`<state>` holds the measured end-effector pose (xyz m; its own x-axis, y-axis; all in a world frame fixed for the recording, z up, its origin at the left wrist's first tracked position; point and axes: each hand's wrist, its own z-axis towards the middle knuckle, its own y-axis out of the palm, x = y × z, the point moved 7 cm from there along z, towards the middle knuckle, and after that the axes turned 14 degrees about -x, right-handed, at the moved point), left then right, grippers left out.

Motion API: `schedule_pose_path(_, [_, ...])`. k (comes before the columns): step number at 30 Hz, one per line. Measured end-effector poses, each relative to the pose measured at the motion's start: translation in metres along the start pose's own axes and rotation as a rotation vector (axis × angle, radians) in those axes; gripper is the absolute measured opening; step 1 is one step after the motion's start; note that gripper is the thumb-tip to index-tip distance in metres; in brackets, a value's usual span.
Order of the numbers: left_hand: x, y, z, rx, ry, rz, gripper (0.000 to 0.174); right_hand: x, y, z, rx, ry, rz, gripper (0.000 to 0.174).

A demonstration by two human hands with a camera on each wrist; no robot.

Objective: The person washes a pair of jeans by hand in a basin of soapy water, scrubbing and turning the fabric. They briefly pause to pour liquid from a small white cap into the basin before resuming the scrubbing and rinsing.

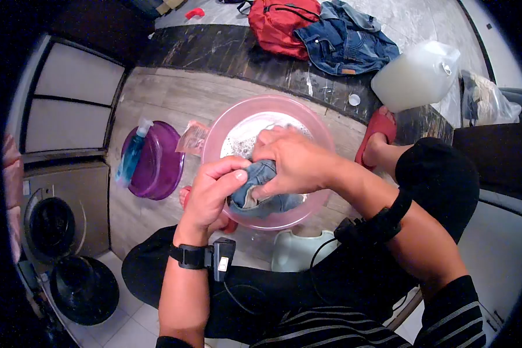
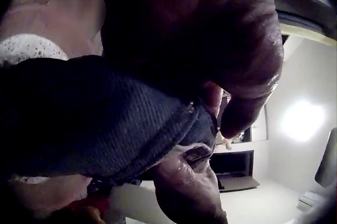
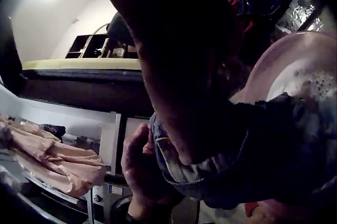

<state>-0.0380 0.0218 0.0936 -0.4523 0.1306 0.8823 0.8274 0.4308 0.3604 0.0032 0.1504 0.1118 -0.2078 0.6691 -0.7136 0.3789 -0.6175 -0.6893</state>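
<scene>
Both hands hold a wet piece of blue denim (image 1: 260,177) over a pink basin (image 1: 213,130) with white suds in it. The left hand (image 1: 207,191) pinches the cloth's edge between thumb and fingers at its left side. From the right, the right hand (image 1: 296,162) grips the same cloth, thumb at a folded edge, its fingers over the suds. In the left wrist view the denim (image 2: 116,118) stretches across the picture up to the fingers. The right wrist view shows an open, hem-like end of the denim (image 3: 221,166), with the left hand (image 3: 145,174) beside it.
A purple basin (image 1: 171,153) with a blue bottle (image 1: 132,156) stands left. Behind are a red bag (image 1: 278,26), more denim (image 1: 351,43) and a whitish jug (image 1: 417,75). A pale green stool (image 1: 298,252) is near the knees.
</scene>
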Motion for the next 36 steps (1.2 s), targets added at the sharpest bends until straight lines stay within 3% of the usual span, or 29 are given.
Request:
schedule_pose_path(3, [0.001, -0.013, 0.002, 0.051, 0.107, -0.076, 0.032, 0.002, -0.005, 0.003, 0.027, -0.110, 0.271, 0.039])
schedule_pose_path(4, [0.004, -0.018, 0.003, 0.075, 0.154, -0.109, 0.035, 0.007, -0.004, 0.002, -0.024, -0.053, 0.353, 0.037])
schedule_pose_path(5, [0.004, -0.019, 0.003, 0.018, 0.123, -0.176, 0.050, 0.004, -0.011, 0.000, -0.075, 0.004, 0.434, 0.037])
schedule_pose_path(9, [0.005, -0.008, 0.006, -0.096, 0.132, 0.127, 0.077, 0.005, -0.025, -0.013, -0.104, 0.120, 0.792, 0.033])
schedule_pose_path(11, [-0.011, -0.003, 0.004, -0.077, -0.086, 0.284, 0.078, -0.005, -0.043, -0.016, -0.003, 0.014, 0.938, 0.030])
schedule_pose_path(13, [-0.014, 0.008, 0.009, -0.057, -0.156, 0.400, 0.075, -0.007, -0.050, -0.017, 0.043, -0.063, 1.100, 0.027])
schedule_pose_path(16, [-0.032, 0.005, 0.018, -0.059, -0.145, 0.417, 0.061, 0.016, -0.046, -0.017, 0.121, 0.026, 1.225, 0.027])
schedule_pose_path(17, [-0.019, 0.009, 0.017, -0.020, -0.171, 0.529, 0.045, 0.023, -0.045, -0.017, 0.180, 0.056, 1.314, 0.025])
schedule_pose_path(20, [-0.037, -0.011, 0.010, 0.069, -0.247, 0.171, 0.039, 0.059, -0.044, -0.027, 0.405, 0.273, 1.515, 0.018])
schedule_pose_path(21, [-0.035, -0.012, 0.008, 0.075, -0.191, 0.126, 0.042, 0.067, -0.039, -0.029, 0.422, 0.366, 1.568, 0.019])
schedule_pose_path(25, [-0.026, -0.013, 0.005, 0.126, 0.007, -0.102, 0.043, 0.091, -0.023, -0.034, 0.518, 0.452, 1.540, 0.021])
schedule_pose_path(30, [-0.033, -0.016, 0.008, 0.220, 0.049, -0.440, 0.046, 0.091, -0.009, -0.025, 0.537, 0.385, 1.514, 0.024])
schedule_pose_path(32, [-0.048, -0.020, 0.011, 0.230, 0.066, -0.722, 0.042, 0.079, -0.012, -0.024, 0.592, 0.373, 1.248, 0.030])
schedule_pose_path(34, [-0.035, -0.010, 0.014, 0.345, 0.088, -0.728, 0.042, 0.058, -0.014, -0.024, 0.555, 0.390, 0.934, 0.034])
schedule_pose_path(36, [-0.031, -0.008, 0.017, 0.403, 0.113, -0.761, 0.043, 0.019, -0.012, -0.018, 0.541, 0.257, 0.674, 0.039])
